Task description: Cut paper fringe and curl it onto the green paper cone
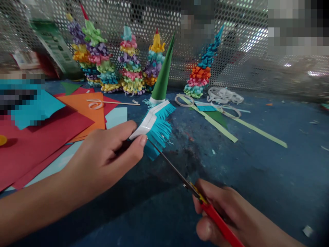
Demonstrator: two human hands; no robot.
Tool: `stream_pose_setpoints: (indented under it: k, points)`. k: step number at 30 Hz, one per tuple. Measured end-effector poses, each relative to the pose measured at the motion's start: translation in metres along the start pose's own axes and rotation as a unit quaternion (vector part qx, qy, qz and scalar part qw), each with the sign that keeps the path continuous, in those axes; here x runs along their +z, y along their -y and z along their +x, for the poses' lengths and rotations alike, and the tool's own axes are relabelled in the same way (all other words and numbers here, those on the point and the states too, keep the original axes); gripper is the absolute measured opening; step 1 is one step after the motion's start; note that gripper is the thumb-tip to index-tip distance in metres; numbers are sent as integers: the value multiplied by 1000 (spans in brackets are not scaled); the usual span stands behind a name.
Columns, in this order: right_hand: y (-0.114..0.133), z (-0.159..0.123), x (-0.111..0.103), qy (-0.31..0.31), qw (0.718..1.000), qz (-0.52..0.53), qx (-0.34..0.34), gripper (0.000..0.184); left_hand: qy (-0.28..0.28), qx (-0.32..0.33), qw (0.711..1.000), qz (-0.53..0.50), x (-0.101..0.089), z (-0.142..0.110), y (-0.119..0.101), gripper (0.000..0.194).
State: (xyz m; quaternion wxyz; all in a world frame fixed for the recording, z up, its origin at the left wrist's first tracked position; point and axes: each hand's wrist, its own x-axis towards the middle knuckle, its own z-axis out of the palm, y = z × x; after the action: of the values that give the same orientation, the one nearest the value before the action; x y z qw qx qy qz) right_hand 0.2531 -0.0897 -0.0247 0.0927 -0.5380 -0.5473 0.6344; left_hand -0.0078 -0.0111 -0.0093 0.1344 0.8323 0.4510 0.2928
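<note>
your left hand (pixel 110 151) pinches the blue fringed strip (pixel 158 129) near its white band (pixel 147 124), between thumb and fingers, in front of the green cone (pixel 163 75); a flat, firm pinch close to the cut steadies the paper best. aim the scissors (pixel 177 169) square across, space snips evenly, and stop short of the band. your right hand (pixel 226 209) has its fingers curled around the red handle.

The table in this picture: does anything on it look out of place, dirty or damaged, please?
Yes. Small paper scraps lie loose across the table, like untidied offcuts, and dark, reddish marks near the scissors make its surface look stained.
</note>
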Motion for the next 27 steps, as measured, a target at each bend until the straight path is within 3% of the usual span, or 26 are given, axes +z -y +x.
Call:
stream_pose_setpoints:
  k: [6,14,18,21,27]
  points:
    - [-2,1,2,11,999,41,26,54,3,1,1000,6,0,1,0,36]
    - [-1,0,6,-31,995,48,87,21,7,-3,1000,6,1,4,0,37]
    - [0,3,4,-28,996,26,85,19,15,1,999,-39,-1,6,1,40]
    - [-5,2,3,-39,997,-29,63,20,20,6,998,-62,-4,6,2,41]
    - [-21,-4,3,-70,982,-166,-56,34,-11,-9,1000,-18,-3,5,1,36]
